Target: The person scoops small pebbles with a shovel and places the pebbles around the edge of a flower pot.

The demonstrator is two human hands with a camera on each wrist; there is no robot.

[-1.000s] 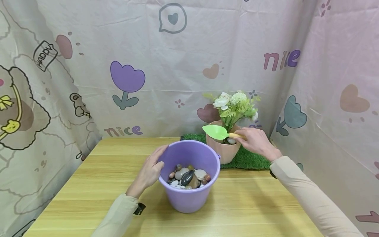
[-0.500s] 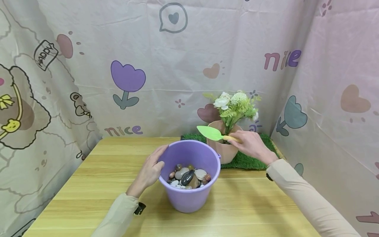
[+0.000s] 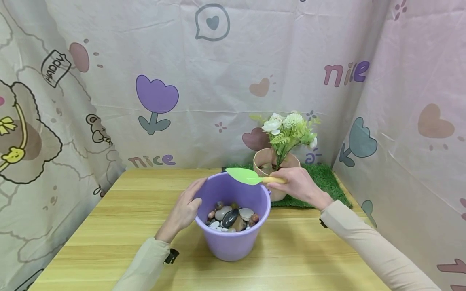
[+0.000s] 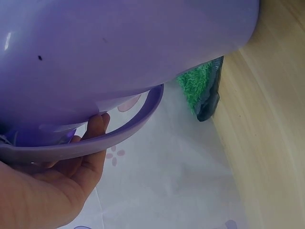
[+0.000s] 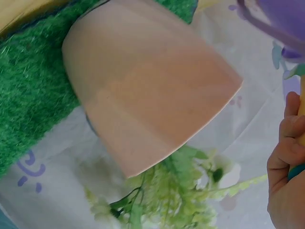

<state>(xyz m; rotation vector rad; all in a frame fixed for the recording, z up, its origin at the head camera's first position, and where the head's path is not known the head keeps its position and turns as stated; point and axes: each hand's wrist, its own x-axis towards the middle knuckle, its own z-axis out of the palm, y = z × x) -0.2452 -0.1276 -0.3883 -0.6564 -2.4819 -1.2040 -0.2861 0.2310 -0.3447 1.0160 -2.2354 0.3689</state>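
My left hand [image 3: 183, 208] grips the left rim of a purple bucket [image 3: 231, 246]; in the left wrist view its fingers [image 4: 95, 157] curl around the rim. Stones [image 3: 230, 218] of mixed colours lie inside the bucket. My right hand [image 3: 300, 186] holds the yellow handle of a green trowel [image 3: 244, 176], whose blade is over the bucket's back rim and looks bare on top. Just behind the hand stands a pink pot [image 3: 278, 195] with white flowers [image 3: 287, 125] and some stones in it, partly hidden by the hand.
The pot stands on a green turf mat [image 3: 324, 184] at the back right of the wooden table [image 3: 145, 210]. Printed cloth [image 3: 204, 81] hangs behind the table and at both sides.
My right hand has carried the trowel left and towards me, from over the pot to the bucket's back rim. The left hand and the bucket have stayed in place.
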